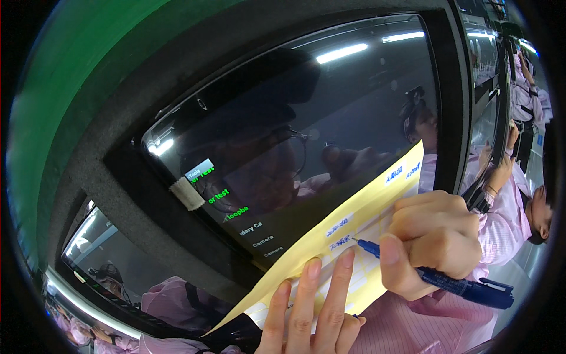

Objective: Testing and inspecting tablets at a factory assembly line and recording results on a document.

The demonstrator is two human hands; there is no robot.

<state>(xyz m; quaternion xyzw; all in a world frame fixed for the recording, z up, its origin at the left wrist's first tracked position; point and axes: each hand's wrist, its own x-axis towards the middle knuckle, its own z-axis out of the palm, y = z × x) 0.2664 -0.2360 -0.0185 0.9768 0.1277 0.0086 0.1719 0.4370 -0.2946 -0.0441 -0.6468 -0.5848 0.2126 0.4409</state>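
My right hand (433, 242) is closed around a dark blue pen (466, 286), its tip touching a yellow sheet of white labels (368, 221). Blue handwriting shows on several labels, some of it right by the tip. Lower down, my left hand (309, 312) lies on the sheet with its fingers stretched out and apart, pressing it flat. The sheet rests over the lower right part of a tablet's dark glossy screen (247, 135), which shows green and white lines of text. What lies under the sheet is hidden.
Dark grey foam (118, 124) frames the tablet, with a green surface (59, 76) beyond at the left. A strip of beige tape (187, 194) sits on the tablet's edge. Another dark screen (118, 253) is at lower left. People in pink striped clothing (504, 206) are at the right.
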